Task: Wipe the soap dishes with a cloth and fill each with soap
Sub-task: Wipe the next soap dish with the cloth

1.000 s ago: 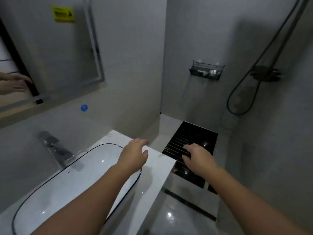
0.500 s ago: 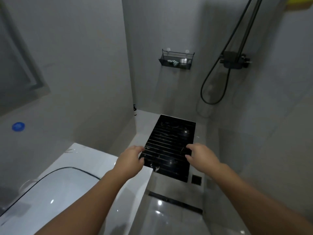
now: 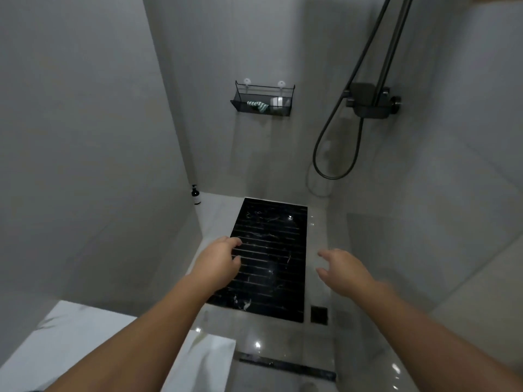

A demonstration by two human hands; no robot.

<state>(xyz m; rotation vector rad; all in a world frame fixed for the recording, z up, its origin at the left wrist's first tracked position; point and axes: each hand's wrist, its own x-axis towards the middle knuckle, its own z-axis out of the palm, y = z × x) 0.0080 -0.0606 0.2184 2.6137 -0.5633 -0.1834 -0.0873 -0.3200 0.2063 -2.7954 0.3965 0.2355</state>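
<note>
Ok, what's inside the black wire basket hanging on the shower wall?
The black wire basket holds a green-and-white striped cloth and a white blocky object. Its dark front wall covers their lower parts and the basket floor.

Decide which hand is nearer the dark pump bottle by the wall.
Left. The left hand is just right of the pump bottle and closer to camera; the right hand lies farther right, beyond the black floor grate.

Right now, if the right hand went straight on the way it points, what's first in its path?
Looks free. The right hand, empty, points forward-left above the black slatted floor panel; probably nothing until the far wall under the wire basket, though depth is unclear.
</note>
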